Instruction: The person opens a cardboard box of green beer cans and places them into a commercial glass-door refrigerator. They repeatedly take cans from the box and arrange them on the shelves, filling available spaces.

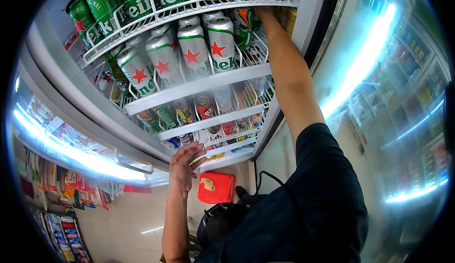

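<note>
My right arm reaches into a drinks refrigerator, and my right hand (263,12) is mostly hidden under the upper white wire shelf (199,4). Beside it stands a green can with an orange and white pattern (243,28); whether my fingers touch it is hidden. To its left, silver Heineken cans (221,42) with red stars stand in rows on the second shelf (199,89). Green Heineken cans (137,0) fill the upper shelf. My left hand (186,158) hangs in the air before the lower shelves, its fingers apart and slightly curled, holding nothing.
A red plastic stool (217,188) with a tan cloth (207,184) on it stands on the tiled floor below. The fogged glass door (341,85) is swung out at right. A closed neighbouring door with a metal handle (131,165) is at left. Mixed cans (204,107) line the lower shelves.
</note>
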